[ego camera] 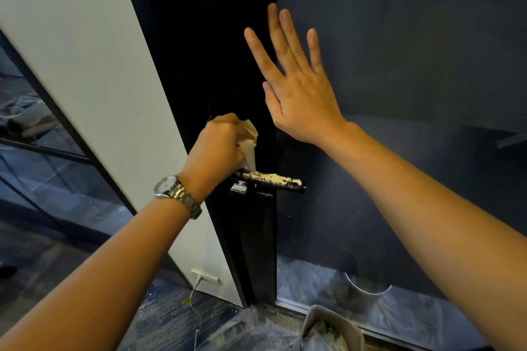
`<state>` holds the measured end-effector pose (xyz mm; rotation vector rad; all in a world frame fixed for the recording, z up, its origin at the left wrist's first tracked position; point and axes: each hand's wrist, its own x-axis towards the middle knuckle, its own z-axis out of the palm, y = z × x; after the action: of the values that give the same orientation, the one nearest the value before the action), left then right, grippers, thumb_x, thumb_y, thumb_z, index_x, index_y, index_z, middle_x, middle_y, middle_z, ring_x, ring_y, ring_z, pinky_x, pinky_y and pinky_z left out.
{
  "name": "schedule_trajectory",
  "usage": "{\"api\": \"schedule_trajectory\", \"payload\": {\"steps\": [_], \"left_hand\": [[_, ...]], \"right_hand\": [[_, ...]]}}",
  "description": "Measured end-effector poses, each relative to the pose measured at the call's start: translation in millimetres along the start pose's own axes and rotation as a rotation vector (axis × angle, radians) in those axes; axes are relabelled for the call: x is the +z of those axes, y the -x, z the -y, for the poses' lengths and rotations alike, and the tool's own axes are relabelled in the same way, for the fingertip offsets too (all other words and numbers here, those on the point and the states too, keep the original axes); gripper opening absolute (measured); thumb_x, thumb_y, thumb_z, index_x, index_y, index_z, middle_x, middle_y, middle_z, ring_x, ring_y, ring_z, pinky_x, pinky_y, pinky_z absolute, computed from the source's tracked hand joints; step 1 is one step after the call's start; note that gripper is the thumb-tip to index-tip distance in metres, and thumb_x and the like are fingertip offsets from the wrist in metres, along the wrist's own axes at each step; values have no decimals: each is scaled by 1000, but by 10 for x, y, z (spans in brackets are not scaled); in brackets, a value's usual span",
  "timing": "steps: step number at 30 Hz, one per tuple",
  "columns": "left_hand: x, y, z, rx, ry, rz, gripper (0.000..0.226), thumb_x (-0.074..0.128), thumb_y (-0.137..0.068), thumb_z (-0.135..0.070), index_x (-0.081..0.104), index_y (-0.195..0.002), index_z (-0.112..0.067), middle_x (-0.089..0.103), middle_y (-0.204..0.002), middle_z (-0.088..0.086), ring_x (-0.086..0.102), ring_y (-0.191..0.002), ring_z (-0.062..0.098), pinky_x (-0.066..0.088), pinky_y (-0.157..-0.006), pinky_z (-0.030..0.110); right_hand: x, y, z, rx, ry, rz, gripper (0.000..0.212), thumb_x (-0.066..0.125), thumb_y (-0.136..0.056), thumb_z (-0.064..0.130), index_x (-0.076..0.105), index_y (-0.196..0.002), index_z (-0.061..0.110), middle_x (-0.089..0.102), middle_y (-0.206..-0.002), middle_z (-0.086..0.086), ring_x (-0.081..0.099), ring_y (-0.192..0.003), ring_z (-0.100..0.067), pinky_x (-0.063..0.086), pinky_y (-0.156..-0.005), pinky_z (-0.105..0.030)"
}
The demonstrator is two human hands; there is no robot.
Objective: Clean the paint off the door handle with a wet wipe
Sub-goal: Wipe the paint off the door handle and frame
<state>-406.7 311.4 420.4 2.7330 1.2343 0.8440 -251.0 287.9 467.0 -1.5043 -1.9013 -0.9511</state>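
While right hand (pixel 299 94) lies flat, open on door (pixel 399 65), left hand (pixel 216 148) bunches wipe (pixel 249 148): soft, limp. Handle (pixel 271 179): rigid, paint-crusted.

Looked like an office under refit: dark glass partition (pixel 399 65) by the right hand (pixel 299 100), blue carpet tiles (pixel 168 319) under clear plastic sheeting (pixel 236 333) below the left hand (pixel 216 148).
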Motion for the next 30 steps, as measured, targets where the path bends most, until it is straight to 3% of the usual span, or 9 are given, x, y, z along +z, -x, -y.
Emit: {"api": "schedule_trajectory", "payload": {"steps": [5,7,9,10,14,17,21,25,30], "left_hand": [[-81,38,33,-241,147,-116,23,55,-82,2,65,-102,3,66,-99,22,52,-58,6,42,-52,1],[-3,78,-92,-194,66,-72,25,55,-80,3,63,-105,1,61,-108,18,61,-74,18,43,-62,7],[44,101,-143,-77,-3,-19,28,56,-80,-1,64,-107,-3,55,-116,11,56,-97,24,39,-75,15],[25,95,-122,-59,-2,-11,27,57,-81,-2,65,-107,-4,55,-116,11,55,-99,23,38,-75,15],[-102,17,41,-130,80,-64,20,57,-84,-5,67,-101,-2,64,-104,16,53,-81,15,37,-66,8],[-84,-6,59,-31,-19,113,21,59,-82,-11,67,-100,-4,63,-103,13,58,-84,22,42,-70,16],[-224,-27,85,-86,-111,305,24,64,-80,-16,66,-99,-2,59,-90,8,49,-80,16,37,-75,20],[-221,28,-75,-93,-128,373,19,56,-85,-12,62,-100,0,54,-83,6,49,-71,16,37,-60,18],[-319,15,-54,-73,-40,489,27,59,-86,-19,65,-108,-5,54,-86,-1,47,-69,12,40,-66,18]], "right_hand": [[-8,5,-2,-1,-13,10,60,35,-92,20,15,-148,14,10,-155,-19,6,-144,-31,-11,-113,-39],[-9,8,-1,-1,-12,13,61,36,-91,19,15,-148,14,10,-155,-19,6,-144,-31,-10,-113,-41],[-8,8,4,-1,-15,12,62,36,-91,19,15,-148,14,11,-155,-20,6,-144,-32,-10,-113,-40],[-11,7,5,-4,-16,15,62,36,-91,19,14,-148,14,10,-155,-20,6,-144,-32,-10,-113,-41],[-16,8,-10,-6,-12,23,61,35,-91,20,14,-148,14,10,-155,-20,6,-144,-32,-7,-114,-43],[-17,12,-4,-7,-13,21,61,36,-91,20,15,-148,14,11,-155,-20,7,-144,-32,-6,-114,-43],[-13,11,-12,-10,-3,23,59,33,-92,22,16,-148,14,12,-155,-20,8,-144,-33,-7,-113,-43],[1,10,3,-3,16,16,60,33,-91,22,15,-148,14,11,-155,-20,7,-144,-32,-12,-113,-40],[-1,5,-2,-10,8,12,60,33,-92,23,15,-148,15,12,-155,-21,8,-144,-33,-18,-111,-36]]}}
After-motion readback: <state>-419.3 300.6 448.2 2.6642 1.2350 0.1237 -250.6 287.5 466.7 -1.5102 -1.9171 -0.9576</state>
